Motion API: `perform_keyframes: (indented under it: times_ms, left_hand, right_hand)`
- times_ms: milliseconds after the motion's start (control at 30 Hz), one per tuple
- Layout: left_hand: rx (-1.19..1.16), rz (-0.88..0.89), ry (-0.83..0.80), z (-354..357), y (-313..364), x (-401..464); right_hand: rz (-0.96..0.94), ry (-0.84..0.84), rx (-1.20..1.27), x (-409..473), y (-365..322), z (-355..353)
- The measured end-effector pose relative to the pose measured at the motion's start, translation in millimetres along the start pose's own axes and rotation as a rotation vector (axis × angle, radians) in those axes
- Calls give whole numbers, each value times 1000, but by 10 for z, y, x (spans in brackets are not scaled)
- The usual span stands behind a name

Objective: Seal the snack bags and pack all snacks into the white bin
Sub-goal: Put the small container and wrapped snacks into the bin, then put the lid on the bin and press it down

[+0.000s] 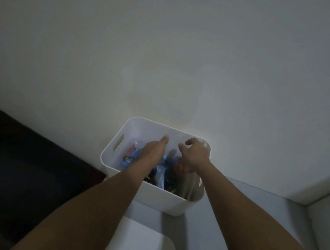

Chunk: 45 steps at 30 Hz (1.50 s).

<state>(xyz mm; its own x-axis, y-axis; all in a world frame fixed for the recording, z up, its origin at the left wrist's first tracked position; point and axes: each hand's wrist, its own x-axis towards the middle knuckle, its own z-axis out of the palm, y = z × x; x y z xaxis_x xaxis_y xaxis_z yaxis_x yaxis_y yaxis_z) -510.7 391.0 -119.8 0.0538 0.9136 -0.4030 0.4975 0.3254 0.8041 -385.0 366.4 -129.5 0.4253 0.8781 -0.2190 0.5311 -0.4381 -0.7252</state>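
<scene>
— So where does the packing stand?

— Both arms reach into the white bin (pixel 130 132), which sits on the pale bench (pixel 244 205) pushed up to the wall (pixel 171 50). The snack bags (pixel 131 156) are already inside, a jumble of blue and dark wrappers low in the bin, with some red at the right. I see none lying out on the bench.

— What is each hand doing?

— The left hand (pixel 153 151) lies flat over the wrappers, fingers stretched toward the far wall of the bin. Its grip is wide and holds nothing; it looks like a press, to settle the pile down. The right hand (pixel 195 155) hovers near the bin's far right corner with fingers curled. The light is dim, so I cannot tell whether that grip pinches a wrapper or is merely curled over the rim.

— Why both hands at once?

— My guess is that one steadies the pile while the other tucks a loose bag into the corner, where there is room.

— Are the bags sealed?

— Too dark and too crowded to say.

— Anything else nearby?

— A flat white panel with a rounded corner (pixel 147 248) lies on the bench nearer the person, possibly a lid. A dark surface (pixel 14 166) lies to the left.
</scene>
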Motion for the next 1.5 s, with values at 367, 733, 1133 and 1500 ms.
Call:
perform_keyframes:
  times_ms: [367, 733, 1133, 1500]
  left_hand:
    - [-90, 48, -5, -158, -138, -62]
    - [32, 107, -108, -570, -400, -532]
    - [347, -257, -573, -1046, -1553, -826]
    - [686, -180, -7, -1090, -2629, -897]
  right_hand:
    - [38, -63, -13, -287, -50, -213]
    - [38, -433, -113, -882, -170, -317]
    - [139, -732, -370, -1478, 389, 310]
    - [295, -514, -402, -1813, 1191, 840]
